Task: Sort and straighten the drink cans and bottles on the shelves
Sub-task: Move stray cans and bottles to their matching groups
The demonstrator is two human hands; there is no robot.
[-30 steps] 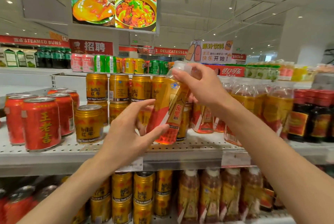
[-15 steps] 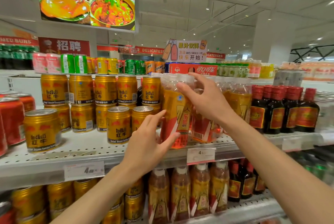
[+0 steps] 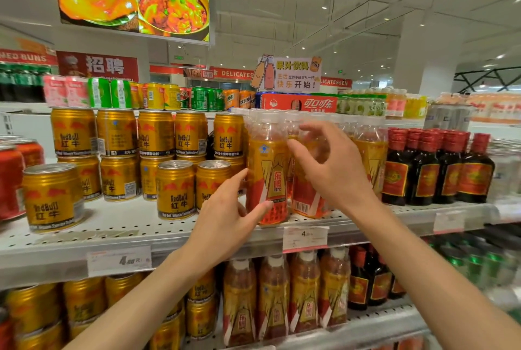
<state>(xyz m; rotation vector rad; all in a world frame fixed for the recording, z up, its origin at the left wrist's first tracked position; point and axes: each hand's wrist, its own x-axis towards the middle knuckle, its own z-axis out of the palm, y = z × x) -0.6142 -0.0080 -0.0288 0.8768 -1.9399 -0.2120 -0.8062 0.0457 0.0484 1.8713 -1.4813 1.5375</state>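
Your left hand (image 3: 225, 215) touches the base of the orange bottle (image 3: 267, 172) with relaxed fingers; your right hand (image 3: 329, 165) hovers spread, gripping nothing. The bottle stands upright at the shelf (image 3: 135, 225) front, apparently just placed. Next, nudge it flush with its neighbours. Supermarket aisle beyond.

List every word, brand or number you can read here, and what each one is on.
"RedBull" and "红牛": gold cans
"东鹏": front orange bottle
"可口可乐": red carton
"招聘": red wall sign
"DELICATES": red banner
"果汁饮料", "快乐开始!": white card sign
"4": price tag
Small print on cans, dark bottles' labels: too blurred.
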